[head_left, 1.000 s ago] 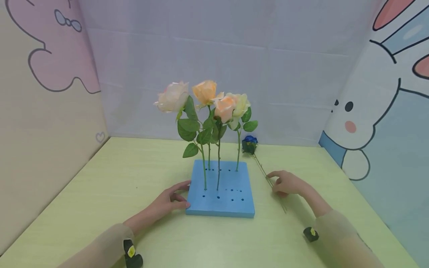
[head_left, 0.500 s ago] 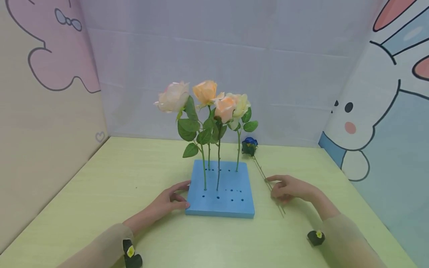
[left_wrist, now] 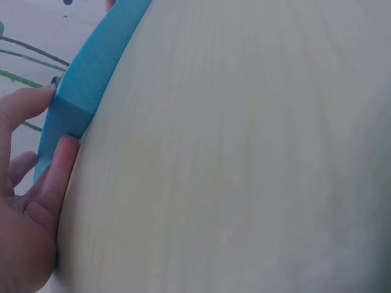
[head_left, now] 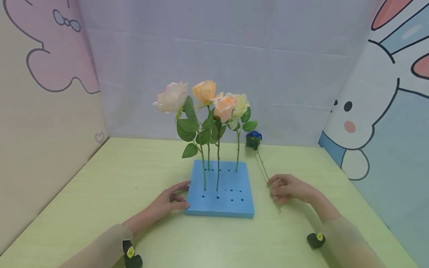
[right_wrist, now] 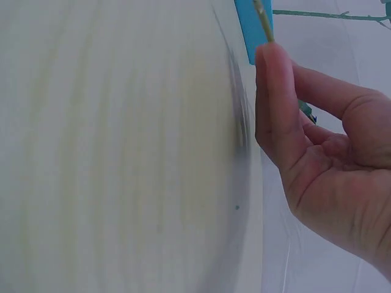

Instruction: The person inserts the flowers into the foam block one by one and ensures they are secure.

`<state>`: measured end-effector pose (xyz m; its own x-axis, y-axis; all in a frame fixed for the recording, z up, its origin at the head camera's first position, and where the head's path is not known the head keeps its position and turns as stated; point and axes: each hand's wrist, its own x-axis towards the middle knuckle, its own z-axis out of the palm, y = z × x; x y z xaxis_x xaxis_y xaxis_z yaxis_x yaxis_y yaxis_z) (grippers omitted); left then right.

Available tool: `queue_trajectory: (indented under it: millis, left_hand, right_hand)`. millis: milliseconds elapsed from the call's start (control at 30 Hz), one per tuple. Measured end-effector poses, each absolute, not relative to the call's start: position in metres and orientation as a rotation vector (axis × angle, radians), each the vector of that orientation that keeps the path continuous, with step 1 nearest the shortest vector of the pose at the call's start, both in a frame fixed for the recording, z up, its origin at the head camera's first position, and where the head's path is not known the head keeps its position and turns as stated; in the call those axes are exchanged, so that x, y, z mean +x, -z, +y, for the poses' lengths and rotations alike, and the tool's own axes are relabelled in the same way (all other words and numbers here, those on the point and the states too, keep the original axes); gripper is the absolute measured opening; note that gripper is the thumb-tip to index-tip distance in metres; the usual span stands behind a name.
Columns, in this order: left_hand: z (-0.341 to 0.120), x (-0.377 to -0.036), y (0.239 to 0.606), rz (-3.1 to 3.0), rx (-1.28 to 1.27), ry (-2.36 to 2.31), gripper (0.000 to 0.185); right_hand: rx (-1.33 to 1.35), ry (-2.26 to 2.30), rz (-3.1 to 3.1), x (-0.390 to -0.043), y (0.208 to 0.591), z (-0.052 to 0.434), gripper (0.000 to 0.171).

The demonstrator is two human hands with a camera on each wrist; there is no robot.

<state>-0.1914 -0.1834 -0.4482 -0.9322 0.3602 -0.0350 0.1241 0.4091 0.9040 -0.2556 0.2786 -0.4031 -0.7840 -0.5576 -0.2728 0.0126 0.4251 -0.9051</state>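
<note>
My left hand [head_left: 169, 201] lies at the left side of a blue block with holes [head_left: 224, 207], its thumb and fingers touching the side; the left wrist view shows these fingers [left_wrist: 66, 162] at the block's edge. Off the block's right side, my right hand [head_left: 292, 189] pinches the thin stem of a blue rose [head_left: 253, 140] between thumb and fingers. Its bloom points to the back of the table, slightly raised, with a shadow under the stem. In the right wrist view the stem [right_wrist: 264, 21] pokes out past the fingertips.
Upright in the block stand a pale pink rose [head_left: 172, 97], an orange-yellow rose [head_left: 204, 92], a peach rose [head_left: 223, 108] and a cream rose [head_left: 242, 106]. A pale wall [head_left: 288, 74] closes the back of the light table [head_left: 140, 160], with printed panels at both sides.
The blue rose's bloom has lifted and shifted right, and its stem has come off the table. My right hand has moved slightly nearer me and tightened its pinch. My left hand has stayed put.
</note>
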Motion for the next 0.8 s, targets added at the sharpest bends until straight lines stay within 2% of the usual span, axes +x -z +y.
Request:
queue_trajectory:
  millis: [233,567,800]
  left_hand:
    - [-0.183,-0.192,0.449,2.445,0.444,-1.532,0.076]
    - [-0.184,-0.19,0.446,2.438,0.434,-1.549,0.076]
    - [-0.183,-0.19,0.446,2.444,0.429,-1.542,0.076]
  right_hand:
    - [-0.437,1.403,2.244,-0.254,0.4,0.273,0.038]
    - [-0.366,1.551,2.281,-0.251,0.393,0.266,0.037]
    - [-0.415,1.662,2.324,-0.249,0.391,0.26,0.035]
